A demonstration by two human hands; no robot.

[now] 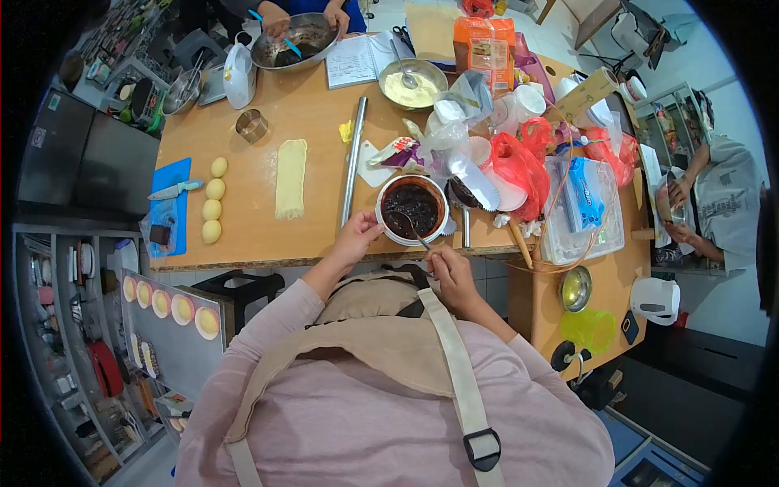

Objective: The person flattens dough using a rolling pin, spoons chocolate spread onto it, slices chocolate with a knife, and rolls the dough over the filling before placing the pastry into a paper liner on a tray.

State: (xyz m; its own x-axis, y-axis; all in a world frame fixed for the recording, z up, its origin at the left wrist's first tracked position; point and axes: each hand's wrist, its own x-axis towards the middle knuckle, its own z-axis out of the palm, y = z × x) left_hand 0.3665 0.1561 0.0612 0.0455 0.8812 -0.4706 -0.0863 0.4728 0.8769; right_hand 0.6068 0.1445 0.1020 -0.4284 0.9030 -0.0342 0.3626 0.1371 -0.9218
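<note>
A white tub (444,217) of dark, glossy filling stands at the table's front edge. My left hand (358,237) is at its left side, fingers bent against the rim. A metal spoon (419,236) dips into the filling, its handle closed in my right hand (451,274). To the left, a flat strip of pale dough (290,180) lies on the wooden table (243,174), with a long metal rod (355,162) between it and the tub. Several round dough balls (215,188) form a column further left, beside a blue board (169,223) bearing a knife (175,191).
Plastic bags (519,174), packages and a clear container (608,235) crowd the right side. Behind are a bowl of pale cream (436,75), a notebook (351,65) and a person's hands at a mixing bowl (261,55). Another person holds a bowl at far right. A metal ring (251,126) stands left.
</note>
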